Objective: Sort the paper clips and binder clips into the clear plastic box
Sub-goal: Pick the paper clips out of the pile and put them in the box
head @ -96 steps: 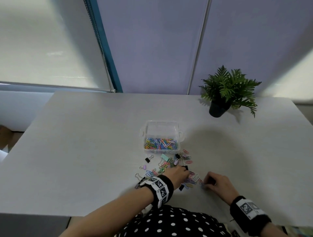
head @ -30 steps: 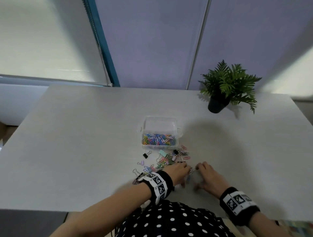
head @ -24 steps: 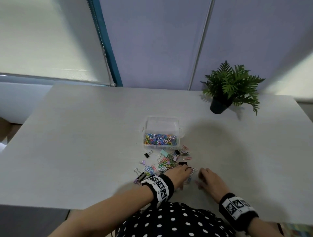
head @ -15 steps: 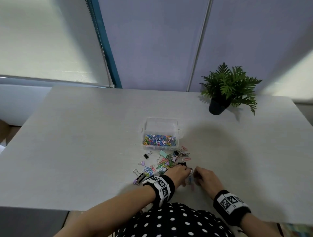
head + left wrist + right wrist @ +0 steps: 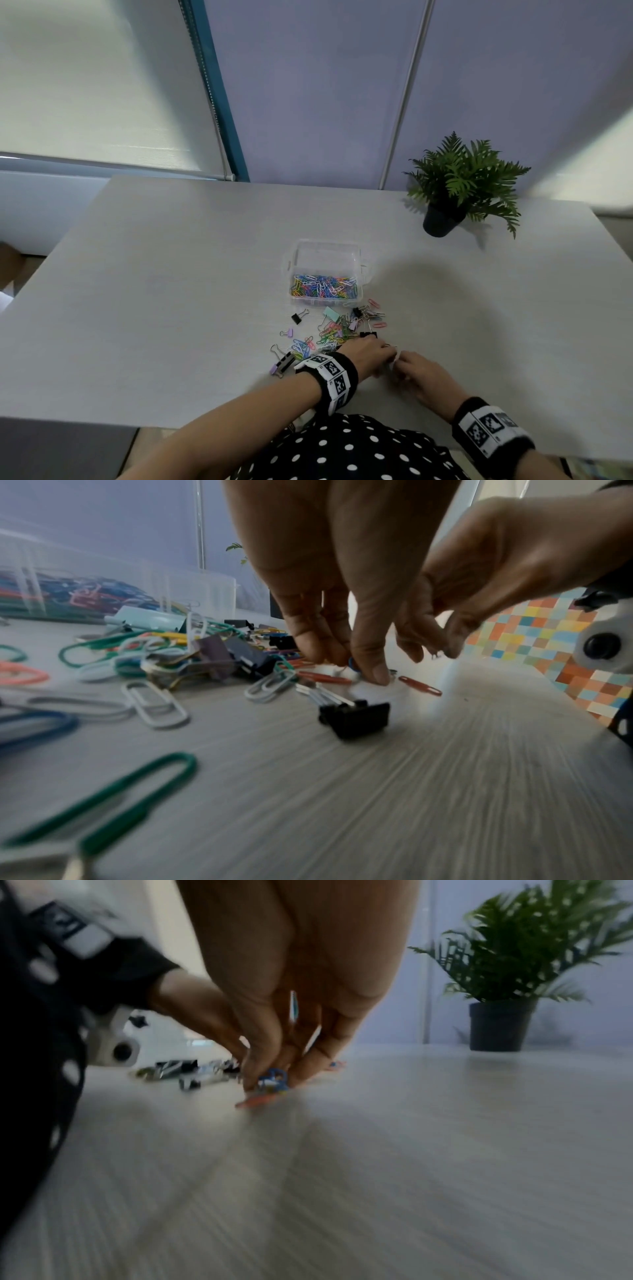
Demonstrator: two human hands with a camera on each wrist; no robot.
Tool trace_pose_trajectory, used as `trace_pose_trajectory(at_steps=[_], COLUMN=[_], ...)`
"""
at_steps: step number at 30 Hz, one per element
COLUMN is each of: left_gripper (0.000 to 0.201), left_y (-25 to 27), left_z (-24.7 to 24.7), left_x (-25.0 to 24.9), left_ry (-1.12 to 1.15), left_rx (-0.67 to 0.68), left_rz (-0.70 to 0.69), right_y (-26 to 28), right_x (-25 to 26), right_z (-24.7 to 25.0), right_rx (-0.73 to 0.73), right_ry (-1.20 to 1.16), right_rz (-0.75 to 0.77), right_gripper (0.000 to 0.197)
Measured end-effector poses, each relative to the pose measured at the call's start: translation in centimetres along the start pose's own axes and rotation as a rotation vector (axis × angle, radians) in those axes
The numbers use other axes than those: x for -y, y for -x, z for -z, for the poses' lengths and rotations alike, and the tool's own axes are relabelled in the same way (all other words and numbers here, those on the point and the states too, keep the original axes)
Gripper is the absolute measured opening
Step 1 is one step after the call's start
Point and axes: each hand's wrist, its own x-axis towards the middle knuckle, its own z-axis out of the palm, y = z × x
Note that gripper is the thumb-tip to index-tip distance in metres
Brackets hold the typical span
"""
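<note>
Head view: clear plastic box [image 5: 327,270] sits mid-counter [image 5: 171,291], open, with coloured paper clips [image 5: 323,286] heaped in its near compartment; the far compartment looks bare. A loose pile of paper clips and binder clips [image 5: 337,334] lies just at 6 o'clock of the box, touching nothing of it that I can make out.

Left hand [image 5: 368,353] is at the 5 o'clock edge of the pile, fingers bent down to the counter. Left wrist view: its fingertips [image 5: 371,669] pinch a blue paper clip [image 5: 352,665] against the counter; a black binder clip [image 5: 356,719] lies just nearer the camera, apart from the fingers, and a red paper clip [image 5: 419,685] lies just at 3 o'clock.

Right hand [image 5: 419,378] is directly at 3 o'clock of the left, fingertips meeting it. Right wrist view: right fingers [image 5: 310,1066] close around the same blue clip [image 5: 274,1079], so both hands grasp it; an orange-red clip [image 5: 258,1100] lies flat below. Frame is motion-blurred.

Versus 3.2 s ago: the right hand was then well apart from the left, near 4 o'clock; it has closed in until the fingertips touch. The left hand has hardly shifted. Box and its contents unchanged.

Potted plant [image 5: 459,186] stands at 2 o'clock, well apart
</note>
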Motion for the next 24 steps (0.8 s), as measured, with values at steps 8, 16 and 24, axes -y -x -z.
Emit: trace_pose_trajectory(at_steps=[8,16,24], left_gripper=[0.022,0.035,0.029], left_y=[-0.2,-0.7,-0.2], left_z=[0.5,0.4,0.9], left_x=[-0.5,-1.6,-1.3], left_ry=[-0.088,-0.117,-0.065], left_rx=[0.023,0.180,0.157], left_rz=[0.018,0.068,0.036], right_y=[0.8,0.0,-0.3], right_x=[-0.4,-0.3,-0.5], right_z=[-0.9,-0.8,0.0], right_rx=[-0.034,0.079,0.187], right_ry=[0.245,0.136,-0.107], right_rz=[0.072,0.040,-0.065], right_gripper=[0.015,0.021,0.016])
